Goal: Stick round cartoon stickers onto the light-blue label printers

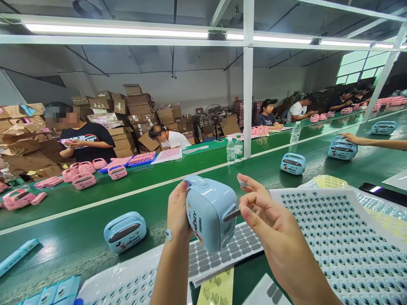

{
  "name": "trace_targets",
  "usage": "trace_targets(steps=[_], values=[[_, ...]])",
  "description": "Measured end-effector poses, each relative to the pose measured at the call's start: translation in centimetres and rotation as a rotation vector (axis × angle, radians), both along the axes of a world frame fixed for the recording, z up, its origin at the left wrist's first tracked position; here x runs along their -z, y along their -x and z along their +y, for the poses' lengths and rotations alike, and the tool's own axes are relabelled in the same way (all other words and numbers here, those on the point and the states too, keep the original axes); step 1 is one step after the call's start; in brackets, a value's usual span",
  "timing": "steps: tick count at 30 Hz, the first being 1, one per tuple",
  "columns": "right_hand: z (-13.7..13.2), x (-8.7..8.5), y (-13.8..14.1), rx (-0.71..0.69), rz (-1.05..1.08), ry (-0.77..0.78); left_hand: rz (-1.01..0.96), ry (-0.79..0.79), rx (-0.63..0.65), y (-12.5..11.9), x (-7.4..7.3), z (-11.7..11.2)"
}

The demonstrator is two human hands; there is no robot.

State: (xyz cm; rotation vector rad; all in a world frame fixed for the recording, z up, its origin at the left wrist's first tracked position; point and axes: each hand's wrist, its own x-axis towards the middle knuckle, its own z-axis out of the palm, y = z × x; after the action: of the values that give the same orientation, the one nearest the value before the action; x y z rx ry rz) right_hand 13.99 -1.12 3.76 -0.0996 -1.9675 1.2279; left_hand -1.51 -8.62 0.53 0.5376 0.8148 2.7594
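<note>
Head view: left hand [177, 212] grips blue speaker [211, 214]; green belt [79, 228] beyond

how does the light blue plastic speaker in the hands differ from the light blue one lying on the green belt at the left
The held light blue plastic speaker is lifted and turned end-on, gripped by the left hand, with the right hand at its side. The light blue speaker on the green belt lies untouched, front showing. Both share colour and rounded shape.

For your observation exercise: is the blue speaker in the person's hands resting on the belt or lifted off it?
Lifted off. The left hand holds the blue speaker above the sticker sheets, tipped sideways.
</note>
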Motion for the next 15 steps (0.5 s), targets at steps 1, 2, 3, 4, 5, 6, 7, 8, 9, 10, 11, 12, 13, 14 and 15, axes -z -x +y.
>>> trace_targets(steps=[1, 2, 3, 4, 5, 6, 7, 8, 9, 10, 11, 12, 13, 14, 15], values=[[0.00, -0.02, 0.02, 0.001, -0.003, -0.001, -0.003, 0.000, 0.000, -0.02, 0.00, -0.02], [0.00, -0.05, 0.03, 0.002, -0.005, -0.003, -0.003, 0.000, 0.002, -0.04, 0.00, -0.04], [-0.02, -0.08, 0.04, 0.002, -0.005, -0.005, -0.003, 0.001, 0.005, -0.07, -0.01, -0.05], [-0.05, -0.10, 0.04, 0.004, -0.005, -0.006, -0.003, 0.003, 0.007, -0.09, -0.01, -0.05], [-0.08, -0.10, 0.05, 0.005, -0.006, -0.005, -0.004, 0.005, 0.009, -0.13, -0.02, -0.05], [-0.13, -0.08, 0.05, 0.006, -0.008, -0.005, -0.006, 0.007, 0.010, -0.16, -0.02, -0.04], [-0.17, -0.04, 0.06, 0.010, -0.007, -0.009, -0.009, 0.007, 0.009, -0.21, -0.04, -0.03], [-0.21, 0.01, 0.06, 0.019, -0.005, -0.016, -0.012, 0.008, 0.008, -0.26, -0.06, -0.01], [-0.24, 0.08, 0.06, 0.032, -0.001, -0.028, -0.013, 0.009, 0.007, -0.31, -0.09, 0.02], [-0.27, 0.16, 0.06, 0.049, 0.007, -0.045, -0.012, 0.009, 0.006, -0.36, -0.13, 0.05], [-0.30, 0.23, 0.05, 0.067, 0.017, -0.062, -0.010, 0.010, 0.004, -0.40, -0.18, 0.09], [-0.32, 0.29, 0.03, 0.087, 0.028, -0.076, -0.008, 0.011, 0.000, -0.44, -0.23, 0.13], [-0.35, 0.34, 0.01, 0.106, 0.040, -0.089, -0.007, 0.015, -0.006, -0.46, -0.29, 0.18], [-0.38, 0.38, 0.00, 0.125, 0.051, -0.105, -0.007, 0.020, -0.013, -0.47, -0.34, 0.22], [-0.41, 0.41, -0.01, 0.148, 0.065, -0.126, -0.008, 0.024, -0.019, -0.46, -0.37, 0.23]])
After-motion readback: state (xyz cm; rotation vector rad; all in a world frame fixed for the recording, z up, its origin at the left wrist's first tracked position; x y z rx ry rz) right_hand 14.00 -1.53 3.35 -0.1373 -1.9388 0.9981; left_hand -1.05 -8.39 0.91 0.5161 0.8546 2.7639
